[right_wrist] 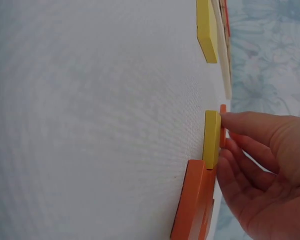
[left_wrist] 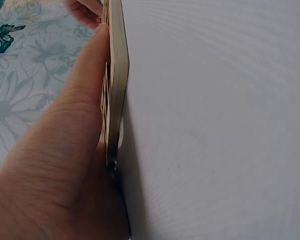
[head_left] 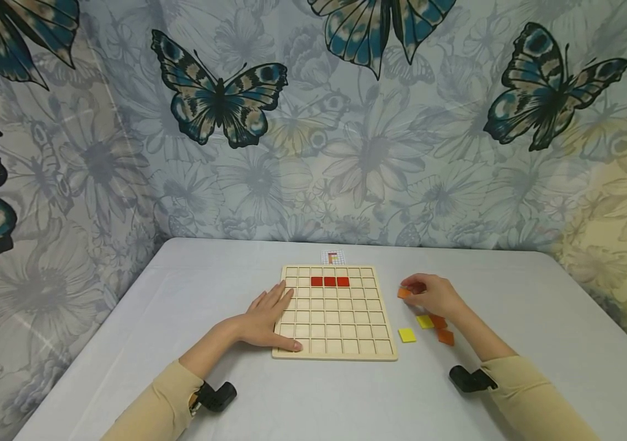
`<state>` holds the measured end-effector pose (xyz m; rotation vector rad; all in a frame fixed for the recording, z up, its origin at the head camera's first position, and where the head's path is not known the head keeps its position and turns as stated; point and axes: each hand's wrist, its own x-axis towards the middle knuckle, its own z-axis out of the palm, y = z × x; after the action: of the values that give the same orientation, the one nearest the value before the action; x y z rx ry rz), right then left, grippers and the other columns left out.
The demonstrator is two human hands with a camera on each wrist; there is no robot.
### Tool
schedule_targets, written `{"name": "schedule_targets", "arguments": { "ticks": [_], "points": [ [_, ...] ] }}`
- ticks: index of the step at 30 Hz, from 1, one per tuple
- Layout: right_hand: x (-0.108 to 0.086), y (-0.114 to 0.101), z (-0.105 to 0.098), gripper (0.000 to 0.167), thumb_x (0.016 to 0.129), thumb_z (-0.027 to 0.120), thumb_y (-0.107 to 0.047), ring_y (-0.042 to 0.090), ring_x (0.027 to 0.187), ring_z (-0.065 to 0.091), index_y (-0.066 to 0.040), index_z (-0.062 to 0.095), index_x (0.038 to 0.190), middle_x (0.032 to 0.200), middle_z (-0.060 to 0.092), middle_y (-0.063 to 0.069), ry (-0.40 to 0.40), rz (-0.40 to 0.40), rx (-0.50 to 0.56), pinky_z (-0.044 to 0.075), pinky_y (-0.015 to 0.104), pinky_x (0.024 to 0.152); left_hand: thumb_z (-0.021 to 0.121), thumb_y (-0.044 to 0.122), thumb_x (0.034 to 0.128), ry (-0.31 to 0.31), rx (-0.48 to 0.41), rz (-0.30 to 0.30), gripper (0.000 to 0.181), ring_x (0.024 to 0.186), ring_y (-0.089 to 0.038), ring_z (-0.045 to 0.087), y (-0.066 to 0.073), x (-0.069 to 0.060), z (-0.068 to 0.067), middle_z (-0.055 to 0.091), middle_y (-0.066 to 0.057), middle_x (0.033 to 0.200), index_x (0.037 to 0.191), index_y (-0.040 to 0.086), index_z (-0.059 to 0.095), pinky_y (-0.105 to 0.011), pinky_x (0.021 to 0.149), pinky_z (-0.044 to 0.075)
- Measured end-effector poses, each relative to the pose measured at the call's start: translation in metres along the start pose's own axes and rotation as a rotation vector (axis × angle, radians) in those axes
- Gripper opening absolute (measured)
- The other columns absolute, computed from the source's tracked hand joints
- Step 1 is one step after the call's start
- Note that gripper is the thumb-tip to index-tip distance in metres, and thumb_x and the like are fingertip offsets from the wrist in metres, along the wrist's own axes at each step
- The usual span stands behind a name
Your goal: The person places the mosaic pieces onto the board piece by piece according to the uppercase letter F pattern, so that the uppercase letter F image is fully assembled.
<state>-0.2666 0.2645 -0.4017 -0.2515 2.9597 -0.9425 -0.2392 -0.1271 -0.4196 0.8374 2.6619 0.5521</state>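
Note:
A wooden grid board [head_left: 341, 318] lies flat on the table, with three red square tiles [head_left: 330, 282] in a row in its second row from the far edge. My left hand [head_left: 260, 321] rests on its left side, fingers spread and thumb on the near left corner. Right of the board, my right hand [head_left: 431, 294] pinches an orange tile [head_left: 404, 293] between thumb and fingertips, at or just above the table. Nearer me lie a yellow tile [head_left: 407, 335], another yellow tile [head_left: 425, 322] and some orange tiles [head_left: 445, 337], partly overlapping.
A small printed card [head_left: 333, 258] with a coloured grid pattern lies behind the board's far edge. White cloth covers the table [head_left: 208, 263]. Butterfly-patterned fabric [head_left: 368, 184] hangs behind it and at the sides. A black camera sits on each wrist.

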Motion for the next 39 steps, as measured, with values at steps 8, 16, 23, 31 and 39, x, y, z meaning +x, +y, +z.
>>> {"name": "schedule_targets", "arguments": {
  "ticks": [8,16,23,31,39],
  "points": [
    [0.001,0.001,0.001,0.028,0.083,0.077,-0.010,0.023,0.085,0.058,0.001,0.069,0.107,0.091,0.066,0.007,0.042,-0.043,-0.026,0.050,0.038,0.077,0.068,0.064,0.0802,0.003,-0.008,0.006,0.117,0.148,-0.029,-0.008,0.000,0.000,0.000,-0.009,-0.017,0.162,0.156,0.003,0.004,-0.050,0.117,-0.002],
    [0.002,-0.001,0.002,0.032,0.085,0.077,-0.018,0.023,0.088,0.061,0.000,0.069,0.110,0.094,0.068,0.007,0.059,-0.013,0.021,0.051,0.035,0.076,0.066,0.067,0.0800,0.001,-0.003,0.011,0.118,0.148,-0.029,-0.008,-0.001,0.001,-0.001,-0.009,-0.018,0.161,0.156,0.003,0.003,-0.050,0.117,-0.001],
    [0.003,-0.011,0.008,0.040,0.084,0.078,-0.030,0.021,0.091,0.063,-0.004,0.069,0.114,0.096,0.069,0.004,0.033,0.001,0.111,0.049,0.033,0.076,0.066,0.067,0.0798,0.001,-0.005,0.014,0.118,0.148,-0.029,-0.008,-0.003,0.001,0.000,-0.009,-0.018,0.161,0.156,0.002,0.004,-0.050,0.117,-0.002],
    [0.008,-0.024,0.018,0.038,0.083,0.079,-0.029,0.019,0.090,0.063,-0.007,0.070,0.112,0.094,0.069,0.001,0.010,-0.016,0.143,0.050,0.033,0.077,0.061,0.076,0.0767,0.005,-0.006,0.022,0.122,0.148,-0.025,-0.011,-0.009,0.004,0.006,-0.012,-0.015,0.162,0.157,0.005,0.001,-0.047,0.117,-0.003],
    [0.010,-0.043,0.028,0.037,0.084,0.078,-0.025,0.018,0.090,0.064,-0.005,0.070,0.114,0.095,0.070,0.001,-0.025,-0.048,0.202,0.051,0.034,0.079,0.067,0.066,0.0802,0.001,-0.003,0.014,0.117,0.148,-0.028,-0.008,-0.003,0.002,0.001,-0.009,-0.017,0.162,0.156,0.003,0.004,-0.049,0.117,-0.002]
  ]
}}
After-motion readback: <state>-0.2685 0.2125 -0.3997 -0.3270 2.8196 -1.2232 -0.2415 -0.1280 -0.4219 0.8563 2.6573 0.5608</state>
